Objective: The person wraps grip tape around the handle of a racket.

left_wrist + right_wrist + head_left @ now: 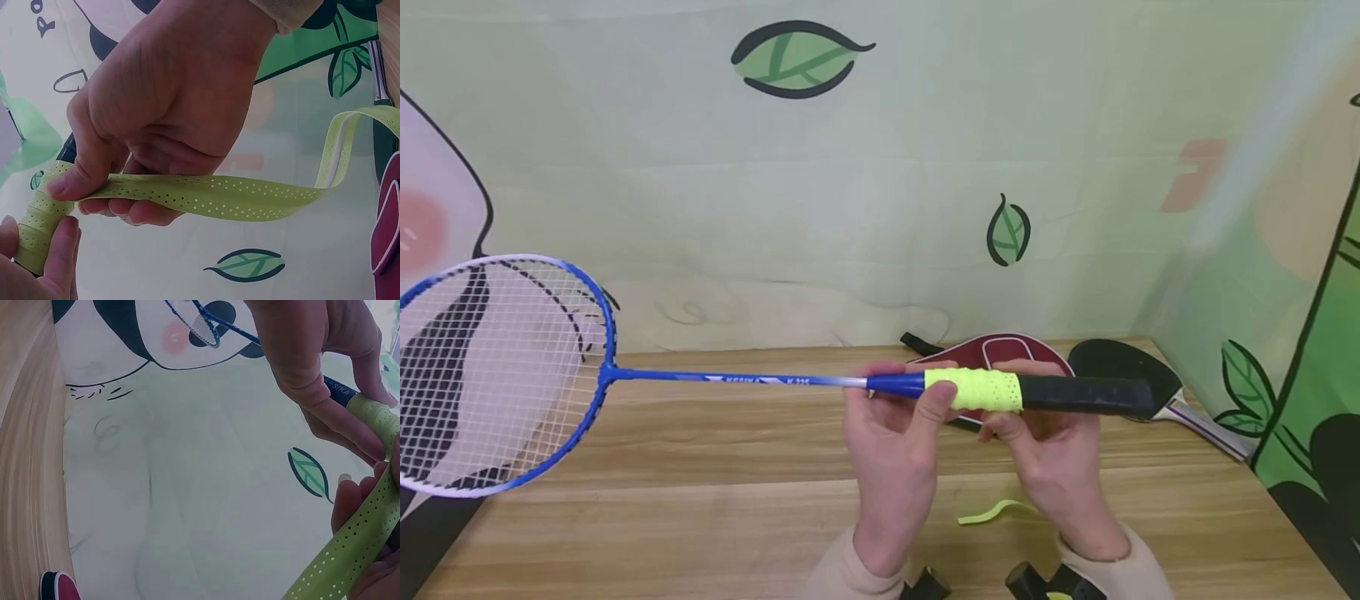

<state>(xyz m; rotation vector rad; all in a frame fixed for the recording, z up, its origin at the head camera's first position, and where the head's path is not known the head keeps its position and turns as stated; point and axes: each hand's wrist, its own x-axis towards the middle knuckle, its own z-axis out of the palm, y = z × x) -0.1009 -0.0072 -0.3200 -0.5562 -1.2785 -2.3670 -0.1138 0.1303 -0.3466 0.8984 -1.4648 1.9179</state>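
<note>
A blue and white badminton racket (895, 384) lies level across the head view, with its strung head to the left. My left hand (891, 458) grips it at the blue cone and the wrapped part of the handle. Bright yellow perforated overgrip tape (973, 389) covers the handle's upper part, while the black grip (1086, 394) shows beyond it. My right hand (1060, 467) pinches the tape against the handle at the edge of the wrap. From its fingers the loose tape (250, 194) runs off and curls in the left wrist view.
Behind the hands, a dark red paddle case (1037, 348) lies on the wooden table (722, 517). A table tennis paddle (1123, 367) rests to its right. A printed cloth wall (880, 183) rises at the back. Black wrist devices (1033, 581) show at the bottom.
</note>
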